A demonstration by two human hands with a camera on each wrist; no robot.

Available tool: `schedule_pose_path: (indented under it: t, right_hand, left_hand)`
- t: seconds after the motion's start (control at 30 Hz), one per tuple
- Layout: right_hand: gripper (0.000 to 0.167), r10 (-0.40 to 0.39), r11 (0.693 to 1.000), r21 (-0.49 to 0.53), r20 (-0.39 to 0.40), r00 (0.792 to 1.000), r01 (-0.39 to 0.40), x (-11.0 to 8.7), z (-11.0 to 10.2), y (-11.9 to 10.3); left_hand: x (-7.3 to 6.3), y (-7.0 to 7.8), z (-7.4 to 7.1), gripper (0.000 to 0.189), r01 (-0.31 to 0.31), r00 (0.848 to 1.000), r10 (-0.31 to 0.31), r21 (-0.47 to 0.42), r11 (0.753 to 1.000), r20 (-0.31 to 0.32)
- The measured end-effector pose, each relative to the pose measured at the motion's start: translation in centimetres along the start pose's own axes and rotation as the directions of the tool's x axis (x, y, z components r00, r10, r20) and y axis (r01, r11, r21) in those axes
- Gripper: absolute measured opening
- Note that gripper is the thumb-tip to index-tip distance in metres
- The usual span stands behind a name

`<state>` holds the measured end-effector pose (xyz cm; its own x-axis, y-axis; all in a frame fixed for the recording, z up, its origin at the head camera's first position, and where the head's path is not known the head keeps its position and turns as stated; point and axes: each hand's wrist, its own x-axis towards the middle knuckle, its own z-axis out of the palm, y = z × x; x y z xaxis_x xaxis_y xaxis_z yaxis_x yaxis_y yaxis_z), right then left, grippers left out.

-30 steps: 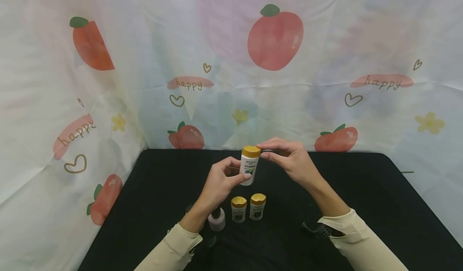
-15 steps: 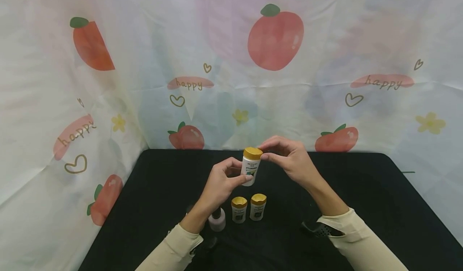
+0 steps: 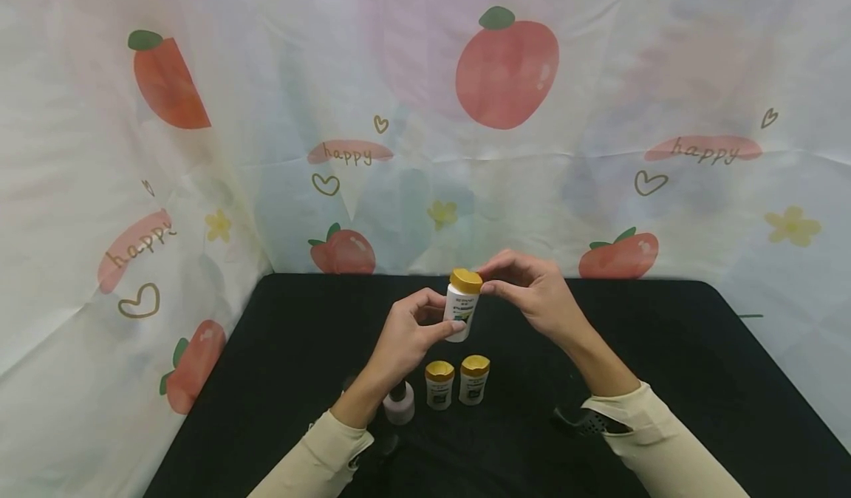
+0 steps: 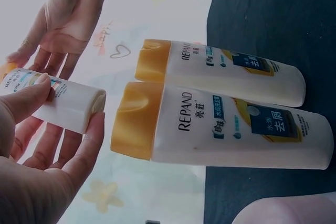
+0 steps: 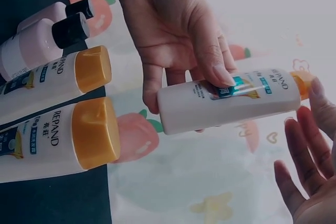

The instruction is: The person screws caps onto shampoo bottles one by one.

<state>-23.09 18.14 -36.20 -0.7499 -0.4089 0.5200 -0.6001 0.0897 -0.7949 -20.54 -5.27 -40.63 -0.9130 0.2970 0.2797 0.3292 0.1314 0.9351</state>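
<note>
My left hand (image 3: pixel 402 335) holds a small white shampoo bottle (image 3: pixel 460 307) above the table, thumb across its label and fingers behind. The bottle stands slightly tilted, its gold cap (image 3: pixel 466 280) on top. From the right, my right hand (image 3: pixel 535 295) pinches at the cap's edge with thumb and index finger; its other fingers spread apart in the right wrist view. Two matching shampoo bottles, one on the left (image 3: pixel 439 391) and one on the right (image 3: pixel 473 386), stand upright on the table below, both capped in gold.
Left of the standing shampoo bottles is a pale pink bottle (image 3: pixel 399 408) with a black cap, partly behind the left wrist. The right wrist view shows a second pink bottle (image 5: pixel 44 14) beside it. A printed cloth (image 3: pixel 412 99) hangs behind the black table (image 3: pixel 299 313).
The held bottle has shifted slightly to the right, and its cap has tipped a little. Both hands stay nearly in place, and the standing bottles have not moved.
</note>
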Motion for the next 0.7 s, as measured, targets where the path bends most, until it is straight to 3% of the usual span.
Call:
schedule_pose_path:
  t: [0.27,0.7]
  right_hand:
    - [0.042,0.008,0.999,-0.045,0.03,1.0,-0.007,0.05,0.18,0.08]
    - [0.045,0.001,0.999,-0.044,0.077,0.997,0.003,0.2,0.43,0.09]
  left_hand:
    - [0.11,0.04,0.11,0.021,-0.021,1.0,0.021,0.008,1.0,0.003]
    - [0.23,0.16,0.41,0.021,-0.036,0.999,0.036,0.016,0.999,0.014]
